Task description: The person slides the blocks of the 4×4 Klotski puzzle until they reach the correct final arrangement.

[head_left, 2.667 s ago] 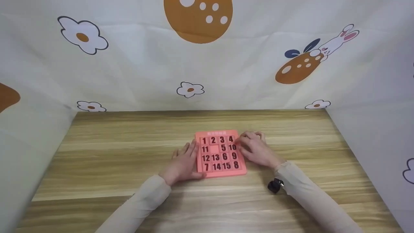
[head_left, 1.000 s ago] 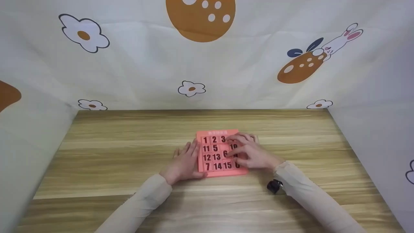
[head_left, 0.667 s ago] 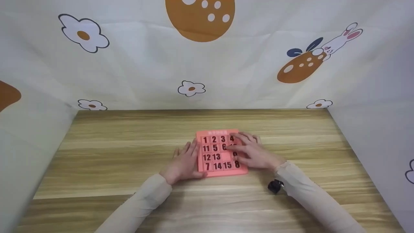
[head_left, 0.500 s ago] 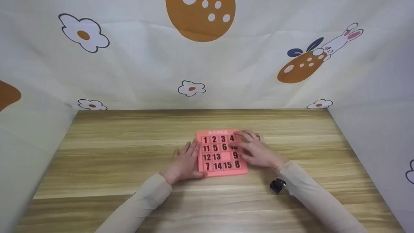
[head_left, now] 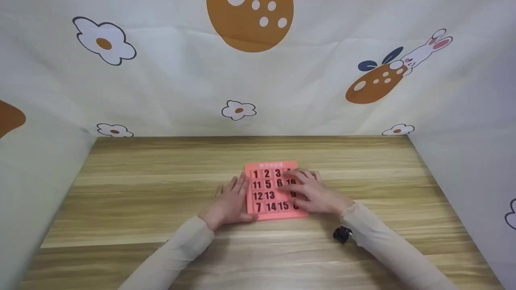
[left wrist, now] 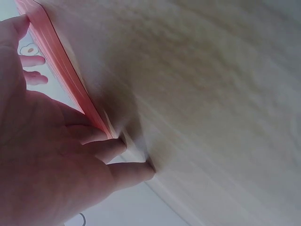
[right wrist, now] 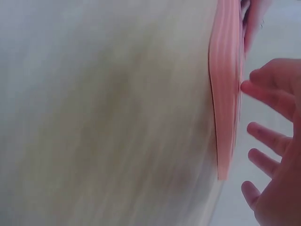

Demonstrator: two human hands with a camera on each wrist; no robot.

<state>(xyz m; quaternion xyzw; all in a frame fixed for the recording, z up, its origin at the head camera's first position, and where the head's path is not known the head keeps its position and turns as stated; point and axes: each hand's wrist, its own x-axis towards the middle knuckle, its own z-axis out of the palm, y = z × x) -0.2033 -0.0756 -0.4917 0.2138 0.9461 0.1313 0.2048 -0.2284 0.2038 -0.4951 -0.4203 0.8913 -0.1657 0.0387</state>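
A pink sliding number puzzle [head_left: 264,217] lies flat on the wooden table in the head view, with black numerals on its square tiles. The gap [head_left: 282,196] in its grid is in the third row, right of tile 13 and below tile 6. My left hand [head_left: 229,205] rests along the puzzle's left edge, fingers extended, thumb at the lower left corner; the left wrist view shows fingertips down on the table. Over the right-hand columns is my right hand [head_left: 318,195], its fingers spread and slightly bent, one fingertip by the gap. It partly covers tiles 4, 10, 9 and 8.
The wooden table [head_left: 153,169] extends around the puzzle on all sides. A pale printed cloth [head_left: 173,88] hangs behind and at both sides. A small black device [head_left: 342,234] sits at the right sleeve's cuff.
Tile 5 has slid left and tile 6 up, so the gap is now in the third row. My right hand drew back rightward, then came in over the tiles again. The left hand stayed put.
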